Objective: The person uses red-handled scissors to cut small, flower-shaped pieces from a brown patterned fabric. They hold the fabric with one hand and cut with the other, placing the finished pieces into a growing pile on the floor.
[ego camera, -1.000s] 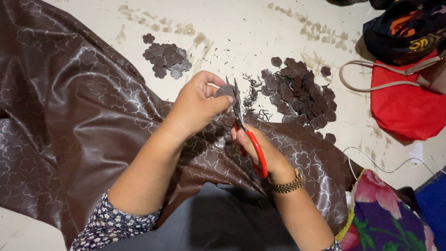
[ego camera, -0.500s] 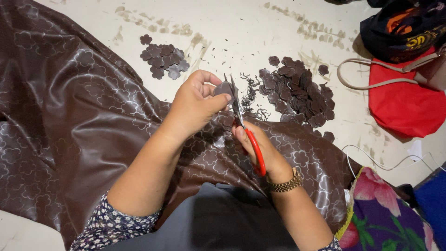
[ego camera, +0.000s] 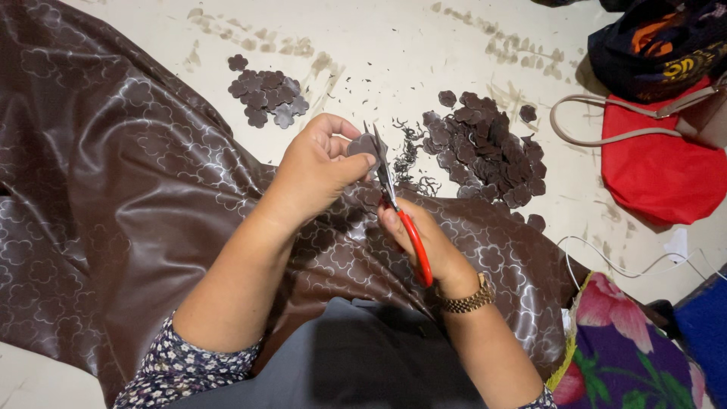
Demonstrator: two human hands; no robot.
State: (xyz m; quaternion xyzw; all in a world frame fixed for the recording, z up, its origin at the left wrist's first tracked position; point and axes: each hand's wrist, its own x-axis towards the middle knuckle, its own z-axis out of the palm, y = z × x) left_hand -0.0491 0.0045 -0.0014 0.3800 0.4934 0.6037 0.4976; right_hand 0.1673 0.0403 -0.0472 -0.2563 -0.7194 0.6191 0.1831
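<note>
Up close, small dark-brown flower-shaped cutout (ego camera: pixel 362 144) in left hand (ego camera: pixel 318 163) grip, scissors (ego camera: pixel 399 208) in right hand (ego camera: pixel 424 242).

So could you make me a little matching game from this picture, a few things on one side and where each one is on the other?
Things:
1. scissors
2. small brown cutout
3. larger pile of cutouts
4. red bag

Places:
A. pinched in the left hand
B. on the floor at the right edge
C. in the right hand
D. on the floor just beyond the hands

Pairs: 1-C, 2-A, 3-D, 4-B
</note>
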